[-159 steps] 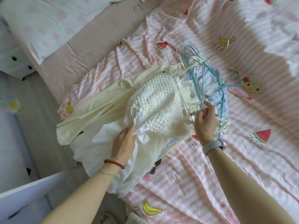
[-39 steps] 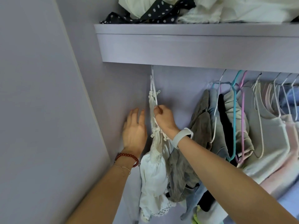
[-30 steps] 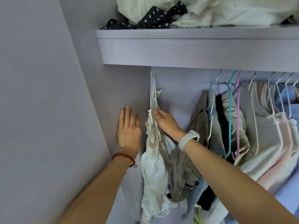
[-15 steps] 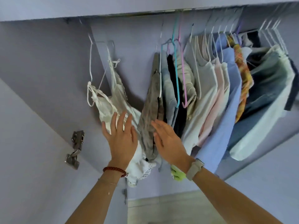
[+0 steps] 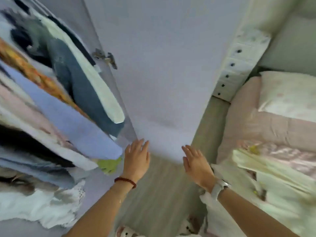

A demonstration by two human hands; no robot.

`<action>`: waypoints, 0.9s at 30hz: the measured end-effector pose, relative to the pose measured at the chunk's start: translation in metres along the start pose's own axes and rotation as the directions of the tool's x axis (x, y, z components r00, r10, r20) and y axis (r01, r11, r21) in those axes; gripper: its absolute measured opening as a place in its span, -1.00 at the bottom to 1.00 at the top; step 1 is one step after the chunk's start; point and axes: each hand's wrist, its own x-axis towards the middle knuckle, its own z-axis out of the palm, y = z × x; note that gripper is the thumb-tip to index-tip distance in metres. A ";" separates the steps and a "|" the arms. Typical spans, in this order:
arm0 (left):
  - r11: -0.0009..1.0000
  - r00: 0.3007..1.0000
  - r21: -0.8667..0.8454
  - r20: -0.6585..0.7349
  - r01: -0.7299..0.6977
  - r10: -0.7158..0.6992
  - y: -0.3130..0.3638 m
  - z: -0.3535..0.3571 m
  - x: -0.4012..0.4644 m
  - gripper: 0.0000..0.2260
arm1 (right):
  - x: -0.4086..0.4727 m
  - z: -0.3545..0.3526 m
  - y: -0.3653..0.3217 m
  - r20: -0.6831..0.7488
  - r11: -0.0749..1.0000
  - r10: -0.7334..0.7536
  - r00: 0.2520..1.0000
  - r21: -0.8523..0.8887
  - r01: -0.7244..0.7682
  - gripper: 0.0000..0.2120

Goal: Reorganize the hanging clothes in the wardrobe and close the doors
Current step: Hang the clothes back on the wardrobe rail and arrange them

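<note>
Hanging clothes (image 5: 56,106) now fill the left of the frame, blurred & tilted; half a sec ago both hands were on them at frame centre, now view has swung right to the open wardrobe door (image 5: 162,74), centre. Judged: hanging step over for now, w/ more clothes (image 5: 266,182) on the bed (image 5: 256,117) at right, so door-closing prob. not next. Left hand (image 5: 136,159) & right hand (image 5: 196,163), lower centre, are spread flat w/ fingers straight, holding nothing; contact w/ door unclear.
</note>
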 end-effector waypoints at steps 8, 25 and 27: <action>0.833 0.814 -0.122 0.175 -0.540 0.553 0.283 0.071 0.037 -0.62 | -0.178 -0.059 0.214 -0.158 0.747 0.665 0.730 0.128 -0.653 -0.59; 0.743 0.506 -0.212 0.612 -0.635 0.608 0.541 0.249 -0.107 -0.12 | -0.459 -0.039 0.439 -0.004 -0.362 0.904 -0.427 0.523 -0.772 -0.50; 0.743 0.534 -0.157 0.601 -0.650 0.594 0.547 0.263 -0.118 -0.06 | -0.476 -0.027 0.453 0.060 -0.483 0.838 -0.542 0.541 -0.688 -0.48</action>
